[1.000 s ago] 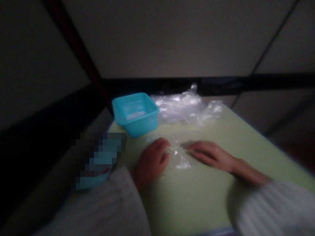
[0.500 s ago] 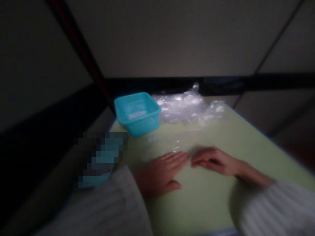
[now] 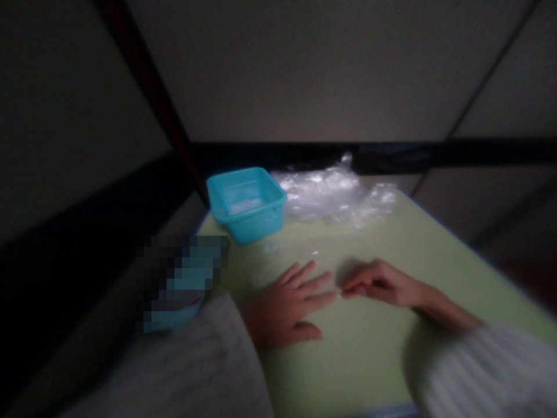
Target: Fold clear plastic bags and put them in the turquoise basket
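My left hand (image 3: 289, 305) lies palm down with its fingers spread. It rests at the near edge of a clear plastic sheet or bag (image 3: 300, 249), flat on the table and faint against it. My right hand (image 3: 380, 284) is closed in a pinch beside my left index fingertip. A tiny pale bit shows at its fingertips; whether it belongs to the clear plastic, I cannot tell.
A turquoise plastic basin (image 3: 255, 223) with something whitish inside stands at the table's back left. Crumpled clear plastic (image 3: 331, 194) is heaped beside it. The pale yellow-green table (image 3: 348, 366) stands before a dark wall (image 3: 304, 69). A blurred-out turquoise patch (image 3: 187, 284) lies at left.
The fingers of my left hand have spread apart from lying close together. My right hand keeps its pinch in nearly the same place. The view has shifted slightly.
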The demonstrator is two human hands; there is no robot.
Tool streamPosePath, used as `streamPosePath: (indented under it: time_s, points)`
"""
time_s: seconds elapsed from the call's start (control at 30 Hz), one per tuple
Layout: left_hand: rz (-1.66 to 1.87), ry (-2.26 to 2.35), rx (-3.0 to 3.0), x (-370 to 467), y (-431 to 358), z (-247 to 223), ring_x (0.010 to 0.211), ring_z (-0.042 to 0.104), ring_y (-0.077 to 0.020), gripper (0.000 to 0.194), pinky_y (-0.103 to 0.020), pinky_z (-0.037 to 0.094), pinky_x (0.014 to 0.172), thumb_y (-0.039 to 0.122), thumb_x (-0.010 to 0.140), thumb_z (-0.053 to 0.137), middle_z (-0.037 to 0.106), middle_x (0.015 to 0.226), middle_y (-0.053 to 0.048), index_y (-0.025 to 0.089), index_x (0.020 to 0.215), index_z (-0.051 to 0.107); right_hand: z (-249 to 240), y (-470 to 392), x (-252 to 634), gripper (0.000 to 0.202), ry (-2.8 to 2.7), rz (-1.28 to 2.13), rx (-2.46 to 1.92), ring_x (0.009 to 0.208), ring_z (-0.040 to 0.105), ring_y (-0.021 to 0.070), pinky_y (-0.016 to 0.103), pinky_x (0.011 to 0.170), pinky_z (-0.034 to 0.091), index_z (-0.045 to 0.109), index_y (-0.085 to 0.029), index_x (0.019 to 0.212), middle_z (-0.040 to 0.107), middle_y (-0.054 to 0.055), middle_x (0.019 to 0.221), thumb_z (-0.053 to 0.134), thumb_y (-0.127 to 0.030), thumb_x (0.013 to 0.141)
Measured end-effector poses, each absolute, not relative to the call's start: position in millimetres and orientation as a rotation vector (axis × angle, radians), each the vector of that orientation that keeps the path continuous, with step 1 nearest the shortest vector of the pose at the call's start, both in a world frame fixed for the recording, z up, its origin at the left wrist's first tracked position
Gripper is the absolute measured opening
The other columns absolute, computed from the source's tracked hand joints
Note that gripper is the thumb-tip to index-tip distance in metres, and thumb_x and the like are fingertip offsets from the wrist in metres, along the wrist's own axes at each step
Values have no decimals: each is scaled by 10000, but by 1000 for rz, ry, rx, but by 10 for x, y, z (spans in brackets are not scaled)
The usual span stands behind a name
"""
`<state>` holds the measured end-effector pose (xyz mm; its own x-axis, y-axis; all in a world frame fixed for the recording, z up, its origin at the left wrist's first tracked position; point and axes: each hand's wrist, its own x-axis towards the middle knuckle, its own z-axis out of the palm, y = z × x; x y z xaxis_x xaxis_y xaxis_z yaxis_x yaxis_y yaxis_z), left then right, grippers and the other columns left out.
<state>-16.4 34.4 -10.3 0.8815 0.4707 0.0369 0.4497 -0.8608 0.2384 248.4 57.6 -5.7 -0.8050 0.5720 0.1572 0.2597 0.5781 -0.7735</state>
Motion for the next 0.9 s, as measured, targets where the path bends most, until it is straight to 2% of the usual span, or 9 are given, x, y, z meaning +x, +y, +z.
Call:
streamPosePath:
  time_s: [0.13, 0.23, 0.3, 0.37, 0.43, 0.5, 0.83, 0.9]
  points:
    - [197, 712, 2842, -169, 341, -128, 1383, 171, -343, 662, -586, 163, 1076, 574, 822, 506, 286, 1489, -100, 293, 1396, 335, -80, 582, 2499, 242, -2385, 1135, -672, 753, 655, 141, 240, 640, 500, 664, -142, 1037, 721, 81, 905, 512, -283, 911]
    - [300, 738, 2890, -189, 363, -130, 1379, 200, -329, 678, -577, 166, 1083, 560, 830, 501, 296, 1480, -137, 214, 1393, 344, -85, 623, 2561, 276, -2322, 1092, -691, 869, 663, 166, 284, 726, 525, 618, -153, 1128, 710, 88, 989, 495, -284, 919]
    - [408, 843, 2928, -209, 394, -119, 1352, 288, -295, 587, -539, 180, 1099, 446, 874, 490, 401, 1420, -158, 143, 1363, 377, -67, 665, 2624, 288, -2329, 952, -736, 932, 654, 181, 317, 771, 528, 604, -162, 1154, 687, 97, 1067, 481, -284, 924]
    - [524, 1046, 2927, -229, 432, -108, 1258, 442, -256, 452, -489, 228, 1102, 326, 903, 452, 543, 1293, -164, 97, 1293, 445, -39, 707, 2687, 280, -2397, 779, -744, 1016, 626, 200, 358, 842, 511, 620, -174, 1136, 655, 100, 1141, 465, -278, 928]
    - [597, 1250, 2887, -245, 470, -103, 1113, 567, -230, 361, -461, 301, 1076, 274, 912, 425, 632, 1157, -154, 88, 1212, 502, -12, 735, 2728, 274, -2482, 655, -697, 1089, 589, 212, 390, 905, 483, 638, -182, 1111, 631, 98, 1186, 451, -268, 931]
    - [603, 1356, 2854, -253, 498, -103, 1022, 615, -218, 318, -457, 348, 1047, 257, 908, 428, 666, 1082, -135, 99, 1169, 521, 9, 738, 2734, 284, -2534, 624, -645, 1129, 563, 214, 409, 936, 465, 630, -177, 1126, 620, 104, 1203, 438, -257, 934]
    - [565, 1389, 2781, -246, 505, -119, 1158, 536, -220, 398, -486, 263, 1085, 250, 915, 394, 598, 1219, -147, 117, 1290, 404, 144, 441, 2430, 279, -2639, 824, -406, 1170, 525, 225, 429, 983, 413, 605, -147, 1136, 608, 138, 1207, 527, -210, 876]
    - [546, 1378, 2783, -243, 504, -142, 1197, 503, -222, 419, -495, 243, 1091, 254, 918, 387, 573, 1254, -150, 123, 1316, 374, 186, 324, 2334, 312, -2650, 846, -362, 1188, 512, 224, 433, 1023, 369, 593, -144, 1159, 610, 143, 1203, 546, -209, 858]
